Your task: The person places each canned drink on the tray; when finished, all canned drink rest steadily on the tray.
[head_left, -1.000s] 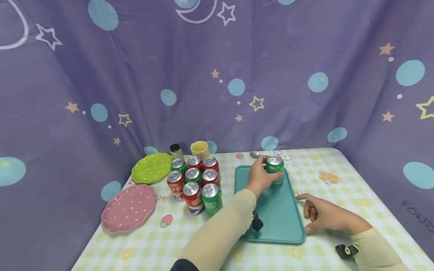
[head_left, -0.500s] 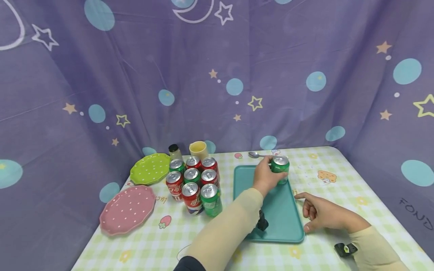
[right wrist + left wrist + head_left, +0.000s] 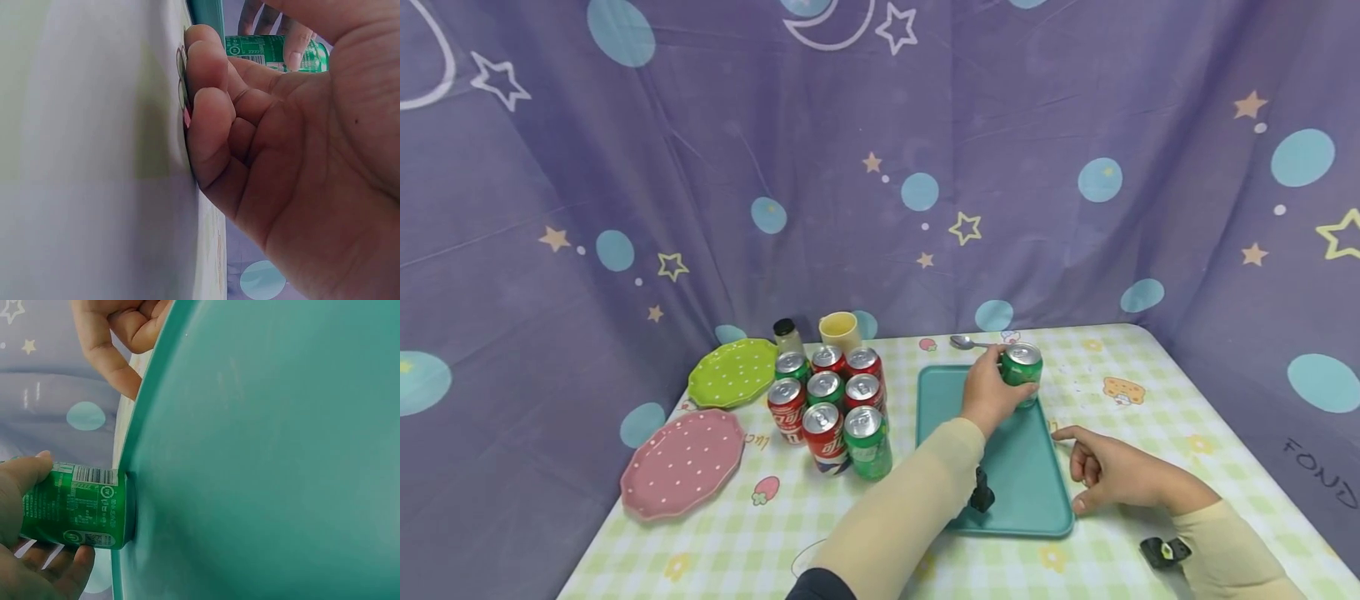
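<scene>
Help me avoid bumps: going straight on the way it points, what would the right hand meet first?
Most likely the teal tray, at its right rim. The right hand lies right beside that edge; whether they touch is hard to tell.

A creased purple fabric backdrop point(image 3: 1045, 100) hangs at the far side and continues left and right, bearing blue ovals point(image 3: 1302, 157) and stars point(image 3: 1251, 106). A green-and-white checked tablecloth point(image 3: 737, 533) covers the table point(image 3: 1150, 367). Light is fairly even.

Passage over the near right of the tray point(image 3: 1030, 492), left sleeve point(image 3: 910, 500) and can cluster point(image 3: 825, 387) leftward.
</scene>
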The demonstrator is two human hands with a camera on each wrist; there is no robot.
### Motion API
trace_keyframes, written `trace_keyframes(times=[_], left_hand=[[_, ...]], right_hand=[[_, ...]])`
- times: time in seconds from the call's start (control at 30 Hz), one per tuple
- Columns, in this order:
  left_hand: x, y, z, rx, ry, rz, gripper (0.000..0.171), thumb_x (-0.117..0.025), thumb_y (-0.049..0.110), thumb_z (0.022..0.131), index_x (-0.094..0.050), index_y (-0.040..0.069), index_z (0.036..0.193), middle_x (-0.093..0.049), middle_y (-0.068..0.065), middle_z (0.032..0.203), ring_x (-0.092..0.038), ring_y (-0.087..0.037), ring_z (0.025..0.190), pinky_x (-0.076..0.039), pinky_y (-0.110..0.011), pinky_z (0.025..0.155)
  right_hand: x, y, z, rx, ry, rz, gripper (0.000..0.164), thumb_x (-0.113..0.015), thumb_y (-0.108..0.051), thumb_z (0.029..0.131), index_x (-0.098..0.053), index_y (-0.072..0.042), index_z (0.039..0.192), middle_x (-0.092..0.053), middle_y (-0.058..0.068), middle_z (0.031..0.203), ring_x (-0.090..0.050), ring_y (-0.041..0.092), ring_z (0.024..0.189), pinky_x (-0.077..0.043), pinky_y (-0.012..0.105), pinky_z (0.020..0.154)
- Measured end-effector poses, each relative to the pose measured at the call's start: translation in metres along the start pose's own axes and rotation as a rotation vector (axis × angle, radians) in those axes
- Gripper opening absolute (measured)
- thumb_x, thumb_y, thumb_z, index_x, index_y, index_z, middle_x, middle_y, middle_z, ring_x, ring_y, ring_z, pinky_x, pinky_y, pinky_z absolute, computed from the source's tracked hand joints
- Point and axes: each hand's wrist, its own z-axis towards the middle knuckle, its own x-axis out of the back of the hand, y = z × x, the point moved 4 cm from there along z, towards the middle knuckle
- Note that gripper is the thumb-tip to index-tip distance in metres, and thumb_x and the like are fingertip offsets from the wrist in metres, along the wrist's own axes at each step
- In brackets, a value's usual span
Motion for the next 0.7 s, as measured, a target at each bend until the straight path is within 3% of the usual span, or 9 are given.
trace_keyframes(times=[0.2,0.33,0.53,0.7], left_hand=[[0.010,0.004,-0.006,-0.012,-0.025,0.047,0.089,-0.091,0.042,0.082,-0.046,0.027,0.156,-0.060,0.000,0.142,-0.060,-0.018,0.126,-0.054,-0.039,0.101],[0.029,0.013,-0.015,-0.060,-0.008,0.013,0.086,-0.089,0.041,0.086,-0.043,0.027,0.157,-0.056,0.001,0.146,-0.056,-0.017,0.131,-0.051,-0.037,0.105],[0.077,0.032,-0.045,-0.212,0.008,-0.089,0.072,-0.083,0.036,0.092,-0.047,0.027,0.154,-0.053,0.012,0.146,-0.052,-0.010,0.133,-0.050,-0.037,0.105],[0.125,0.035,-0.077,-0.362,0.012,-0.126,0.059,-0.081,0.029,0.094,-0.055,0.022,0.146,-0.057,0.010,0.143,-0.052,-0.009,0.134,-0.046,-0.037,0.111]], right_hand=[[0.000,0.000,0.000,0.001,-0.007,0.007,0.100,-0.093,-0.015,0.080,-0.031,0.006,0.156,-0.058,0.016,0.097,-0.053,0.018,0.072,-0.049,0.031,0.062],[0.001,0.001,0.002,0.002,-0.014,0.000,0.100,-0.093,-0.016,0.080,-0.031,0.007,0.155,-0.058,0.015,0.097,-0.054,0.017,0.072,-0.049,0.031,0.061],[0.001,0.003,0.001,0.003,-0.015,-0.001,0.101,-0.093,-0.018,0.080,-0.030,0.008,0.155,-0.058,0.015,0.097,-0.054,0.015,0.071,-0.049,0.031,0.061],[0.000,0.002,0.000,0.034,-0.008,-0.014,0.101,-0.093,-0.018,0.079,-0.031,0.009,0.154,-0.057,0.014,0.096,-0.054,0.015,0.072,-0.049,0.030,0.061]])
